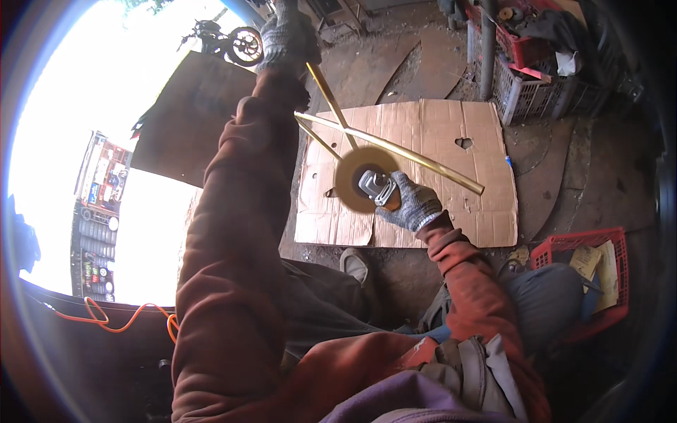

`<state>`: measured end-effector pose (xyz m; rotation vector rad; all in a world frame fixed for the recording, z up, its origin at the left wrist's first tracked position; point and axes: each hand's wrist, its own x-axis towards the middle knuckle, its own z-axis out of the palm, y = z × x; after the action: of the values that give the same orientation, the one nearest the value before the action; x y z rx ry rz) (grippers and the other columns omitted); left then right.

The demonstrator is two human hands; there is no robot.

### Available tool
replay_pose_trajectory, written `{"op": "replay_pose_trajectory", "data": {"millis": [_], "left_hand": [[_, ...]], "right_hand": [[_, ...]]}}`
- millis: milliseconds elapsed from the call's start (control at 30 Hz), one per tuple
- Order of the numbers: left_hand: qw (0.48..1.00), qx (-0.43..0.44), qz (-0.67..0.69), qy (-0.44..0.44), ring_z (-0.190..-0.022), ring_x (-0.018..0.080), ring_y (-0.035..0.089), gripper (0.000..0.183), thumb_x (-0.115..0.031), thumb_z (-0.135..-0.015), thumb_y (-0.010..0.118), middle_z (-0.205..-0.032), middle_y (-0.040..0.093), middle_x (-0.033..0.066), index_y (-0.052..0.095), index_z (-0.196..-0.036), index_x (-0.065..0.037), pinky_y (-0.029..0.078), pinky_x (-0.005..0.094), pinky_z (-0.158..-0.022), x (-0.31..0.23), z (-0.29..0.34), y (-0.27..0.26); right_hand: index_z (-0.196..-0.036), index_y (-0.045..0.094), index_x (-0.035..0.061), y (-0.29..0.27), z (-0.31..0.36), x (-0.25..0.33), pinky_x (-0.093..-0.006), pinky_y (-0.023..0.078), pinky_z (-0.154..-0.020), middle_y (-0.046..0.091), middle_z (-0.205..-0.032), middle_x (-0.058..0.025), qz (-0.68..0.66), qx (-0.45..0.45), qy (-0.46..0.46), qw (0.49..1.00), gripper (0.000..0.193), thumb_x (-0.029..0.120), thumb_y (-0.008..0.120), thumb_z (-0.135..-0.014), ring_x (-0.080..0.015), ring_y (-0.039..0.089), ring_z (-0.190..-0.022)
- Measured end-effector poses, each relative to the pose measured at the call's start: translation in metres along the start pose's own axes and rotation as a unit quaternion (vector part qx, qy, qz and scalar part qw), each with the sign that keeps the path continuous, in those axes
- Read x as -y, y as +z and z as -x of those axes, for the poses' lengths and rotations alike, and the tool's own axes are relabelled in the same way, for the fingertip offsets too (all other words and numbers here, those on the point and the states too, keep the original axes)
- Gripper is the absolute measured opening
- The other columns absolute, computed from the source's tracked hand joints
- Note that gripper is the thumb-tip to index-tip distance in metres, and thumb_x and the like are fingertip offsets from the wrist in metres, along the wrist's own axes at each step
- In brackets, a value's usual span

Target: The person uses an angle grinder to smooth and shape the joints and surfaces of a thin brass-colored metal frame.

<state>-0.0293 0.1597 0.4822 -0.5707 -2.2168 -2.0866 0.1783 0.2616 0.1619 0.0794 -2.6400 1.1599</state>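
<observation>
Mid-frame, the right hand [417, 206] has fingers round a grey power tool [377, 186], its round brown disc [345, 180] overlapping gold metal tubes [423, 164]. Work looks under way, remainder unclear; I can't tell the left hand's [285, 44] grip.

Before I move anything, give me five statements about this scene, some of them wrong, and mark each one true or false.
1. The right hand grips a grey angle grinder. True.
2. The left hand is gloveless. False: like the right, it is gloved in grey.
3. Gold-coloured rods show against a blue tarp. False: they show against a brown cardboard sheet.
4. A motorcycle is toward the upper left of the view. True.
5. The red crate at the lower right holds nothing. False: papers are in it.
</observation>
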Motion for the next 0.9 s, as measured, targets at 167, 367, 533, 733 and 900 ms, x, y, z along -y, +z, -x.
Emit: {"op": "replay_pose_trajectory", "data": {"millis": [167,367,533,733,900], "left_hand": [[0.997,-0.067,-0.025,-0.005,-0.041,0.0205,0.048,0.063,-0.068,-0.095,0.055,-0.055,0.048,0.0034,0.056,-0.073,-0.009,0.043,0.0382,-0.041,-0.011,0.006,0.015],[0.982,-0.150,-0.110,-0.002,-0.040,0.0176,0.045,0.058,-0.072,-0.098,0.045,-0.053,0.044,-0.0008,0.057,-0.085,-0.017,0.039,0.0351,-0.038,-0.009,0.001,0.047],[0.980,-0.141,-0.142,0.005,-0.040,0.0184,0.046,0.059,-0.072,-0.099,0.044,-0.053,0.045,0.0003,0.058,-0.082,-0.017,0.041,0.0356,-0.039,-0.009,0.005,0.050],[0.980,-0.127,-0.150,0.005,-0.040,0.0189,0.046,0.059,-0.068,-0.098,0.049,-0.054,0.046,0.0018,0.057,-0.076,-0.014,0.041,0.0362,-0.039,-0.011,0.005,0.059],[0.990,-0.113,-0.072,0.031,-0.039,0.0198,0.047,0.063,-0.066,-0.095,0.057,-0.054,0.048,0.0038,0.055,-0.072,-0.008,0.043,0.0365,-0.038,-0.003,0.004,0.056]], "right_hand": [[-0.135,0.049,0.0075,0.007,-0.003,0.000,-0.0529,0.057,-0.081,0.071,-0.111,-0.0243,-0.006,0.000,-0.006,1.000,0.085,0.056,0.082,-0.074,-0.0446,0.070,-0.097],[-0.135,0.049,0.0079,0.008,-0.006,0.005,-0.0521,0.057,-0.083,0.071,-0.114,-0.0236,-0.022,-0.013,-0.035,0.999,0.085,0.056,0.083,-0.073,-0.0440,0.070,-0.101],[-0.134,0.049,0.0087,0.000,-0.010,0.016,-0.0516,0.057,-0.082,0.070,-0.116,-0.0216,-0.028,-0.018,-0.021,0.999,0.084,0.056,0.083,-0.073,-0.0442,0.069,-0.101],[-0.134,0.048,0.0093,-0.010,-0.013,0.016,-0.0522,0.057,-0.079,0.071,-0.112,-0.0218,-0.023,-0.035,-0.022,0.999,0.083,0.055,0.083,-0.073,-0.0452,0.070,-0.097],[-0.133,0.049,0.0107,-0.013,-0.014,0.020,-0.0521,0.057,-0.079,0.072,-0.109,-0.0206,-0.044,-0.063,-0.030,0.997,0.082,0.053,0.084,-0.072,-0.0454,0.070,-0.095]]}}
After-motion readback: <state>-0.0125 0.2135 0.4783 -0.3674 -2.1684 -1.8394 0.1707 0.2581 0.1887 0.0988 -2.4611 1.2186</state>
